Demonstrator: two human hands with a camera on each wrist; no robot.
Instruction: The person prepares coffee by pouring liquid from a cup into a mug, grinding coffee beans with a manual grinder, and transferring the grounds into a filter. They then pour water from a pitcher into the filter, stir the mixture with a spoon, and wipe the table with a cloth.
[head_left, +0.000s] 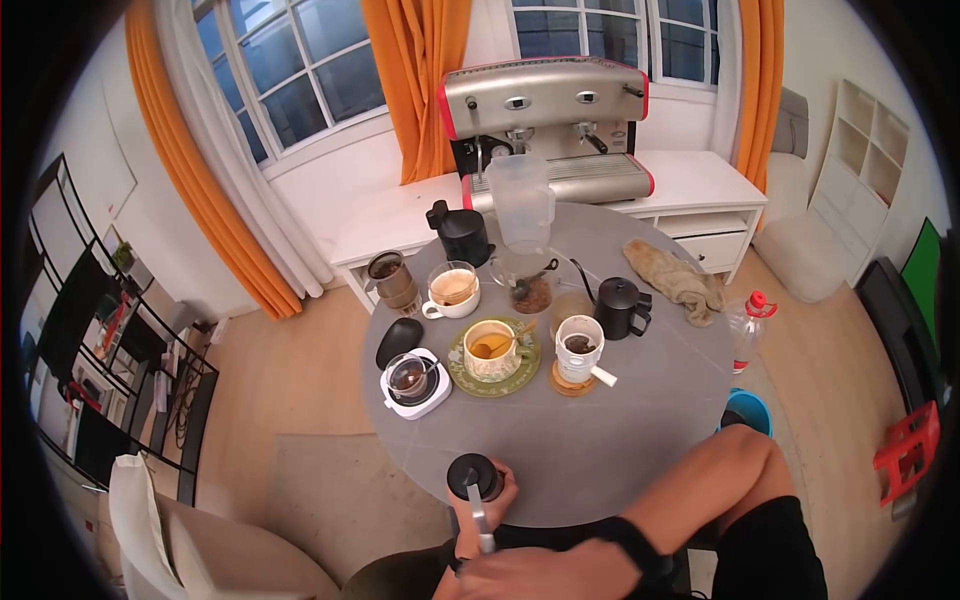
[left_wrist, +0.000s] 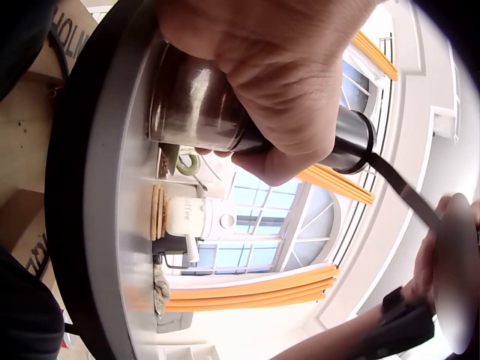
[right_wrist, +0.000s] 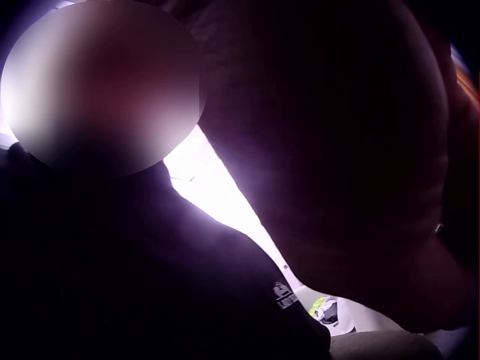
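Observation:
My left hand (head_left: 507,488) wraps round a manual coffee grinder (head_left: 472,472) at the table's near edge. In the left wrist view, the clear lower jar (left_wrist: 195,101) looks dark inside, stands close over the tabletop, and the hand (left_wrist: 277,82) circles the black upper body. A flat metal crank (left_wrist: 405,187) reaches from the lid toward my right hand (head_left: 545,575), which grips its outer end. That end is partly hidden by a blurred oval in the left wrist view. The right wrist view is mostly dark and shows no grinder.
Beyond the grinder are a white scale (head_left: 425,400) with a glass, a cup (head_left: 490,362) on a green plate (head_left: 468,385), a white dripper cup (head_left: 578,350) and a black gooseneck kettle (head_left: 625,310). A towel (head_left: 675,280) lies at right. An espresso machine (head_left: 550,110) stands behind.

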